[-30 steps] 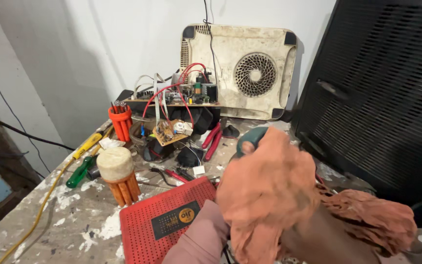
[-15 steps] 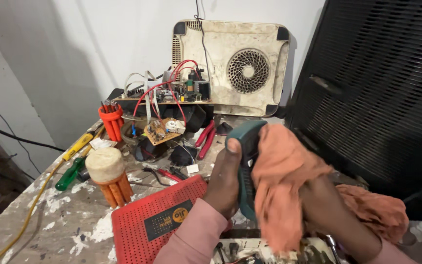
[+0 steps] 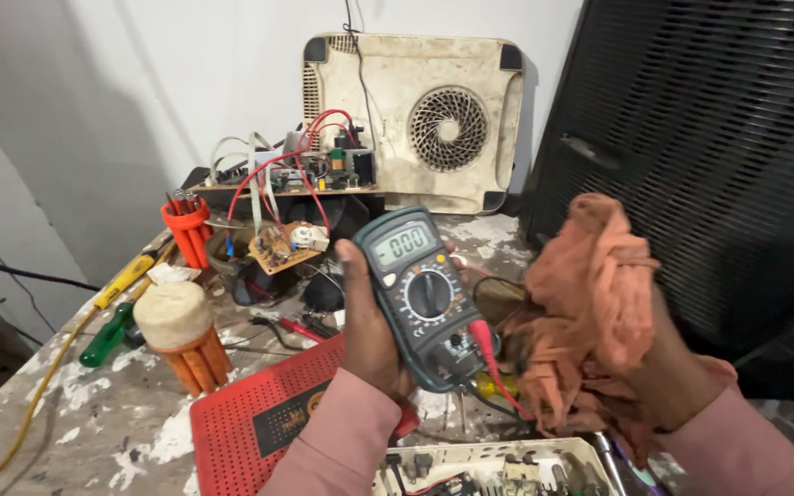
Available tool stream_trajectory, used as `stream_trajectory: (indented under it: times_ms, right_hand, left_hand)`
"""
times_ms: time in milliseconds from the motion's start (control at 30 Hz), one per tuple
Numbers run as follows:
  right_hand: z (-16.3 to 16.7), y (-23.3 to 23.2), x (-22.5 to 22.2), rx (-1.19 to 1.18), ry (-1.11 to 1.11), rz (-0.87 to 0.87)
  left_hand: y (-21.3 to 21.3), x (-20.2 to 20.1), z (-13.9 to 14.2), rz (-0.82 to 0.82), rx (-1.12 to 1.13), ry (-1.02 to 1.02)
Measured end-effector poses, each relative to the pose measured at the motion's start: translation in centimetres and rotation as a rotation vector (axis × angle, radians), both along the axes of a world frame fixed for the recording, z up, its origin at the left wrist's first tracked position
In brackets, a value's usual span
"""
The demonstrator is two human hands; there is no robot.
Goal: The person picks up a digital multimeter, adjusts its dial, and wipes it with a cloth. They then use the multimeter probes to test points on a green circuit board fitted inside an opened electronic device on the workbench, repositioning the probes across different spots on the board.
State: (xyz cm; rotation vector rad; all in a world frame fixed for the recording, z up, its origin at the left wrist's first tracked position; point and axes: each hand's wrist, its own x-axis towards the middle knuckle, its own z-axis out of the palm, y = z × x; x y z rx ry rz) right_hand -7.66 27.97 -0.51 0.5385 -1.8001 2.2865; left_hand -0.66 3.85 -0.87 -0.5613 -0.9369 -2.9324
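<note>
An electronics repair workshop — paint-spattered bench (image 3: 94, 432), bare circuit boards (image 3: 314, 170), screwdrivers (image 3: 107, 332), multimeter (image 3: 425, 294).

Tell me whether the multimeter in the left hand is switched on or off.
On. The multimeter, held upright in the left hand, shows lit digits on its display; a red probe lead is plugged in.

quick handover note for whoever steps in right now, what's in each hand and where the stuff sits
Left hand: holds a dark multimeter upright, screen towards the camera, dial in the middle, a red probe lead plugged in at its lower end.
Right hand: grips a bunched orange-brown cloth, held beside the meter and not touching its face.
On the paint-spattered bench: a red perforated tray under the left forearm, an open circuit board with red wires at the back, and a cream housing with a round fan grille leaning on the wall.
Done: the meter's face is uncovered.
Left: cannot tell from this view.
</note>
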Motion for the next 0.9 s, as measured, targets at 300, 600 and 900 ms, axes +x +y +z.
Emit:
stream_trajectory:
  times_ms: [300, 600, 900]
  right_hand:
    - [-3.6, -1.9, 4.5, 0.451, 0.176, 0.255]
    - [-4.0, 0.8, 2.9, 0.284, -0.038, 0.311]
    - [-4.8, 0.3, 3.3, 0.081, -0.110, 0.338]
  left_hand:
    - [0.3, -0.1, 0.3, 0.094, 0.051, -0.032]
    - [-0.3, 0.1, 0.5, 0.106, 0.071, 0.059]
    - [0.2, 0.4, 0.5, 0.111, 0.028, 0.028]
